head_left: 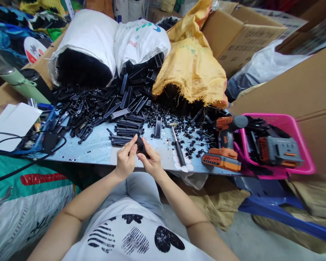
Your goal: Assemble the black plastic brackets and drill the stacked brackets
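Note:
Between both hands, above the table's front edge, is a small black plastic part (141, 145), its exact kind unclear. My left hand (127, 158) pinches it from the left with thumb and fingers. From the right, my right hand (150, 158) grips the same part. Just beyond the hands lies a row of long black plastic pieces (129, 127). One more black strip piece (158, 127) lies apart, to the right of that row. A hammer (177, 143) with a black handle rests to the right of my hands.
Loose black parts (84, 112) cover the back of the table (78, 148). Two white sacks (84, 36) and a yellow sack (191, 61) open toward me. An orange cordless drill (225, 145) stands beside a pink basket (305, 152) at right. A cable (43, 156) crosses the left edge.

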Demonstrator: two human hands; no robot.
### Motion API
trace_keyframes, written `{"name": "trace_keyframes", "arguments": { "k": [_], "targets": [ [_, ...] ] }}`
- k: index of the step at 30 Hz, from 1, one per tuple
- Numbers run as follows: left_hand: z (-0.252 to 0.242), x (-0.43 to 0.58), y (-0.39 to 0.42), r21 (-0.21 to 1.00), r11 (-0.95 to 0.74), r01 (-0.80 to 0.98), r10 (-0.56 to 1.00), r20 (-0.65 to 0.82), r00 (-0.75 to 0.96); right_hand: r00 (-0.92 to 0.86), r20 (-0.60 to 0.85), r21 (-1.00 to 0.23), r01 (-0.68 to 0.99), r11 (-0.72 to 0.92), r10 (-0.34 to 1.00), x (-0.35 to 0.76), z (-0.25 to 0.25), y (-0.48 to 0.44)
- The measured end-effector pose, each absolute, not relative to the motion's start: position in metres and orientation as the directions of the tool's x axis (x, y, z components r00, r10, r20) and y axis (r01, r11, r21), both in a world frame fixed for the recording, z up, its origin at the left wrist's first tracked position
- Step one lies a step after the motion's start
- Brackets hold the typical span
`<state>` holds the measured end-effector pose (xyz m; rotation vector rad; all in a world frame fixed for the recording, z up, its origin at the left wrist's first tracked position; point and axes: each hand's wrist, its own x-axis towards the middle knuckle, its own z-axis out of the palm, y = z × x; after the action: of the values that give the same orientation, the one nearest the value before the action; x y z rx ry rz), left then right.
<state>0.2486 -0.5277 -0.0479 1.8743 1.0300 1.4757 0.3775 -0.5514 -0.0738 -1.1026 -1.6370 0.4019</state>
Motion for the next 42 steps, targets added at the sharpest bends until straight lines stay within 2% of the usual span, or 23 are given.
{"name": "trace_keyframes", "arguments": {
  "k": [6,8,10,12,14,17,19,21,23,25,27,28,30,31,32,33,34,36,39,42],
  "targets": [
    [-0.052,0.248,-0.519,0.855,-0.481,0.193,0.875,0.452,0.174,0.099,0.459,-0.838,0.379,0.393,0.883,0.371,-0.080,-0.553],
    [-0.052,0.246,-0.516,0.881,-0.421,0.216,0.902,0.382,0.202,0.141,0.324,-0.930,0.228,0.288,0.935,0.368,-0.086,-0.550],
    [-0.048,0.240,-0.513,0.915,-0.304,0.266,0.937,0.237,0.257,0.119,0.108,-0.993,-0.039,0.114,0.987,0.368,-0.091,-0.546],
    [-0.043,0.231,-0.510,0.945,-0.159,0.285,0.954,0.073,0.291,0.027,-0.102,-0.936,-0.340,-0.087,0.994,0.372,-0.092,-0.540],
    [-0.038,0.221,-0.507,0.976,-0.019,0.218,0.961,-0.043,0.274,-0.099,-0.242,-0.791,-0.556,-0.256,0.965,0.380,-0.090,-0.534],
    [-0.037,0.211,-0.504,0.991,0.124,0.060,0.961,-0.135,0.240,-0.275,-0.334,-0.618,-0.658,-0.430,0.902,0.393,-0.086,-0.530],
    [-0.042,0.210,-0.504,0.983,0.180,0.017,0.949,-0.178,0.259,-0.320,-0.343,-0.640,-0.609,-0.469,0.883,0.398,-0.086,-0.530],
    [-0.053,0.215,-0.506,0.971,0.239,-0.002,0.928,-0.228,0.296,-0.327,-0.330,-0.771,-0.449,-0.453,0.886,0.396,-0.089,-0.533],
    [-0.071,0.221,-0.509,0.949,0.315,-0.029,0.903,-0.290,0.316,-0.339,-0.280,-0.922,-0.167,-0.350,0.898,0.393,-0.095,-0.533],
    [-0.094,0.227,-0.514,0.921,0.387,-0.040,0.887,-0.360,0.288,-0.332,-0.176,-0.979,0.157,-0.130,0.927,0.396,-0.100,-0.526],
    [-0.115,0.227,-0.521,0.920,0.387,0.060,0.897,-0.390,0.208,-0.261,-0.066,-0.899,0.435,0.056,0.963,0.412,-0.103,-0.508],
    [-0.122,0.224,-0.525,0.930,0.325,0.173,0.923,-0.352,0.157,-0.189,-0.027,-0.830,0.552,0.084,0.982,0.427,-0.102,-0.495],
    [-0.129,0.218,-0.531,0.872,0.075,0.484,0.984,-0.143,0.105,0.044,0.012,-0.681,0.731,-0.024,0.999,0.465,-0.097,-0.464],
    [-0.128,0.215,-0.533,0.780,-0.087,0.620,0.989,-0.008,0.149,0.196,0.054,-0.596,0.793,-0.126,0.979,0.487,-0.094,-0.447],
    [-0.126,0.213,-0.533,0.663,-0.251,0.706,0.964,0.103,0.246,0.367,0.093,-0.506,0.818,-0.274,0.925,0.508,-0.089,-0.430],
    [-0.123,0.214,-0.532,0.548,-0.400,0.735,0.913,0.167,0.372,0.455,0.118,-0.476,0.806,-0.352,0.883,0.528,-0.084,-0.414],
    [-0.119,0.216,-0.530,0.455,-0.528,0.717,0.843,0.177,0.509,0.532,0.135,-0.455,0.783,-0.425,0.836,0.546,-0.079,-0.400],
    [-0.115,0.226,-0.523,0.343,-0.713,0.611,0.675,0.102,0.731,0.639,0.128,-0.456,0.717,-0.527,0.759,0.572,-0.070,-0.377],
    [-0.117,0.241,-0.512,0.249,-0.816,0.521,0.527,-0.046,0.848,0.716,0.072,-0.472,0.638,-0.608,0.695,0.593,-0.060,-0.358],
    [-0.123,0.243,-0.505,0.179,-0.809,0.559,0.554,-0.085,0.828,0.690,0.079,-0.476,0.661,-0.581,0.720,0.602,-0.056,-0.358]
  ]
}}
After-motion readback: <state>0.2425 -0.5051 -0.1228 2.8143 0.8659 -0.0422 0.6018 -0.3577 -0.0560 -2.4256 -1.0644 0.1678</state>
